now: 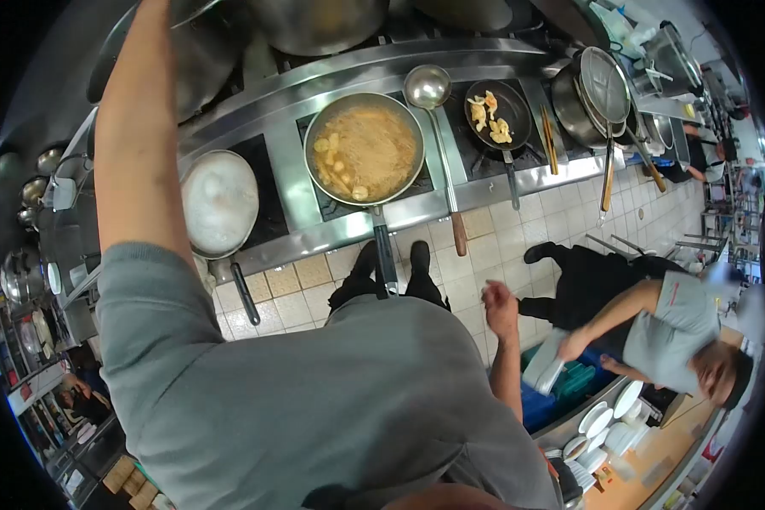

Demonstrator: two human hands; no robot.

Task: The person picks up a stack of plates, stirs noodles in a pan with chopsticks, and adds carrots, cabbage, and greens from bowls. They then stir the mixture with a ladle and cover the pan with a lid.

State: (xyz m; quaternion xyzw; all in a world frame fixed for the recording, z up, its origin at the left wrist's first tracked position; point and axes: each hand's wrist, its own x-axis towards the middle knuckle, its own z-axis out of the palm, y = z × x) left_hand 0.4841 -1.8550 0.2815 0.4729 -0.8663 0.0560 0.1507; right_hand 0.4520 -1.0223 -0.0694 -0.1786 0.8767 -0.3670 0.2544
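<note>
My left arm reaches up past the top edge at the upper left, and the left hand is out of the frame. Beside my torso on the right, my right hand (500,308) is raised over the floor with its fingers curled in, nothing visible in them. On the stove in front of me sits a pan (365,146) of bubbling brown liquid with pale pieces. Left of it, a pan (220,204) holds white, foamy contents. A ladle (438,140) lies to the right of the middle pan, and a small black pan (518,136) holds yellowish pieces.
Large pots (319,21) stand along the back. Tongs (549,140) and strainers (605,85) on stacked pots are at the right. A co-worker (671,314) at the lower right holds a pale container (546,361) over blue and green bins, near stacked white plates (627,399).
</note>
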